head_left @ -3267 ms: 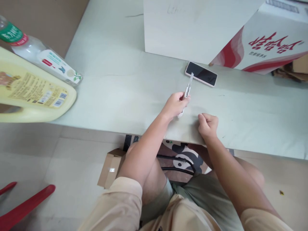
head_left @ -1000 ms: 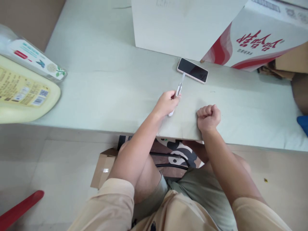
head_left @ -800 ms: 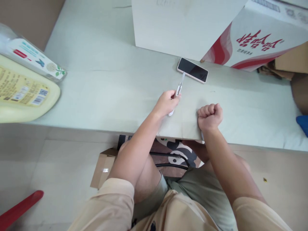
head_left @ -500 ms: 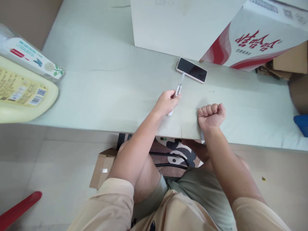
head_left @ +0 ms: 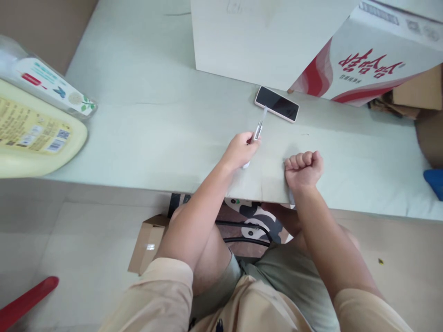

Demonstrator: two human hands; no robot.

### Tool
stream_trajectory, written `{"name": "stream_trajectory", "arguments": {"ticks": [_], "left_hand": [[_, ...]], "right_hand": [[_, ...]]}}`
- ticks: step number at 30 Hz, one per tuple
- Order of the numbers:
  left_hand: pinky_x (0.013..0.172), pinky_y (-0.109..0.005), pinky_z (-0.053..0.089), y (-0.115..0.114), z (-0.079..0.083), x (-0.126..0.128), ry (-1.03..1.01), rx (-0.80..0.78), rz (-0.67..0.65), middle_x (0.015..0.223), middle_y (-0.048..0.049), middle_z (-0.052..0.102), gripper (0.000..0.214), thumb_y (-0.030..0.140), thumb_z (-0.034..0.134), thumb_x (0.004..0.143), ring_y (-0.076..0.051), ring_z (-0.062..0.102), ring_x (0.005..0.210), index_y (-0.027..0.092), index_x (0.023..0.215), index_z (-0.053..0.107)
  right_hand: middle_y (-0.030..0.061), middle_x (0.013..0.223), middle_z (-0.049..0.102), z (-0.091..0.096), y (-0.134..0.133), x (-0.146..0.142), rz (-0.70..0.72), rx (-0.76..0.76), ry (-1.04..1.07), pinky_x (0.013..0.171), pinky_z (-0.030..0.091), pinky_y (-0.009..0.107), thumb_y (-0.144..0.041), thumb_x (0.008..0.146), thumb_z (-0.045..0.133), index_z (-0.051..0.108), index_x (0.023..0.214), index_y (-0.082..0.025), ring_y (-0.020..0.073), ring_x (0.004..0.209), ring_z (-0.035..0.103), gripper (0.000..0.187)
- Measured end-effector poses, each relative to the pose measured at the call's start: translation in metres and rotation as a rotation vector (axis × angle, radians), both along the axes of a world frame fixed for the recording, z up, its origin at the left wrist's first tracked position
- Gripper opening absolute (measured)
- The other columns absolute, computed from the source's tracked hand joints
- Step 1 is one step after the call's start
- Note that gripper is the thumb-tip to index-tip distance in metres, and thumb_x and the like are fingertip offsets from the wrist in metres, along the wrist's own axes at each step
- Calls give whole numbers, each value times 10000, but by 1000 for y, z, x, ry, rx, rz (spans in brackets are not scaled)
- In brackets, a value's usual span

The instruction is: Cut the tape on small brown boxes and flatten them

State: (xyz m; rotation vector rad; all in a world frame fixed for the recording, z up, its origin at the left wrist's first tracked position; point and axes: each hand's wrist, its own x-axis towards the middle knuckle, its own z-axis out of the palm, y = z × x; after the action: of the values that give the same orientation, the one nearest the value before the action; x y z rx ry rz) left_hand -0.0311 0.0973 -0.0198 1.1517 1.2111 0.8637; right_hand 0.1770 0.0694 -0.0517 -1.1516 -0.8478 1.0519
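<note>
My left hand point(head_left: 240, 150) is closed around a white box cutter point(head_left: 257, 133). A metal section and a pale, thin blade extend from its front and point away from me. In the picture, the blade tip meets the near edge of a phone point(head_left: 277, 104); I cannot tell whether they touch. The phone lies flat, its dark screen up, in a light pink case. To the right, my right hand point(head_left: 303, 168) rests on the table near its front edge, curled into a fist. Nothing shows between its fingers.
A large white box point(head_left: 270, 41) and a red-and-white carton point(head_left: 363, 60) stand behind the phone. Yellow point(head_left: 38, 133) and clear point(head_left: 65, 87) containers are at left. A blue object point(head_left: 434, 182) sits at right. Below the pale green table point(head_left: 138, 143) is an open cardboard box point(head_left: 147, 244).
The whole view has shifted very slightly. Both hands hold nearly the same pose, with the box cutter still in my left hand and the right still a fist.
</note>
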Motion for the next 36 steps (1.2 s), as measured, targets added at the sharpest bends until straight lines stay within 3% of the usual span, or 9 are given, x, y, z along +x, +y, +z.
{"name": "stream_trajectory", "arguments": {"ticks": [2, 4, 6, 9, 14, 22, 28, 36], "left_hand": [[652, -280, 397, 0, 0, 0, -6, 1, -4, 704, 8, 574, 101, 216, 555, 908, -126, 540, 650, 173, 840, 615], [633, -278, 401, -1, 1, 0, -17, -1, -12, 690, 4, 572, 172, 248, 544, 932, -122, 544, 626, 177, 780, 583], [614, -273, 404, -3, 2, -1, -34, -5, -14, 679, 4, 559, 234, 276, 538, 949, -119, 554, 612, 181, 736, 554], [603, -265, 406, -4, 4, -3, -47, -4, 10, 676, 7, 540, 274, 282, 536, 958, -113, 562, 609, 185, 702, 526], [593, -265, 397, -4, 4, -5, -41, -13, 36, 683, 8, 548, 295, 324, 515, 977, -104, 536, 584, 190, 714, 518], [562, -236, 347, 0, -3, -6, -128, -12, 96, 773, 22, 568, 207, 343, 427, 1012, -85, 441, 567, 211, 954, 576], [559, -236, 335, 3, -5, -7, -150, -22, 131, 752, 19, 527, 220, 349, 423, 1005, -97, 417, 589, 215, 924, 578], [541, -250, 329, 1, 4, -10, -203, -108, 152, 716, 23, 505, 172, 295, 450, 950, -97, 401, 552, 212, 885, 586]], "right_hand": [[-63, 476, 135, -2, -5, -8, 4, -1, -258, 454, 195, 284, -568, 889, 452, 163, 534, -220, 96, 447, 160, 574], [-56, 476, 210, -5, -11, -16, 22, -14, -454, 475, 185, 291, -559, 892, 511, 236, 503, -228, 92, 467, 209, 580], [-50, 478, 268, -8, -16, -22, 50, -29, -543, 491, 165, 295, -518, 865, 619, 309, 488, -218, 84, 486, 244, 573], [-49, 474, 260, -9, -19, -25, 64, -41, -639, 497, 156, 299, -516, 889, 615, 309, 492, -215, 81, 493, 247, 584], [-46, 472, 252, -11, -17, -23, 73, -34, -720, 490, 162, 305, -574, 914, 566, 290, 495, -221, 82, 483, 239, 614], [-42, 455, 271, -13, -18, -23, 92, -25, -775, 456, 173, 291, -590, 933, 519, 292, 501, -227, 83, 457, 248, 608], [-44, 463, 259, -12, -17, -24, 105, -9, -810, 469, 177, 298, -564, 937, 515, 269, 507, -230, 82, 460, 242, 598], [-46, 449, 249, -12, -16, -25, 109, 10, -832, 468, 168, 305, -588, 926, 523, 261, 505, -234, 84, 456, 232, 609]]}}
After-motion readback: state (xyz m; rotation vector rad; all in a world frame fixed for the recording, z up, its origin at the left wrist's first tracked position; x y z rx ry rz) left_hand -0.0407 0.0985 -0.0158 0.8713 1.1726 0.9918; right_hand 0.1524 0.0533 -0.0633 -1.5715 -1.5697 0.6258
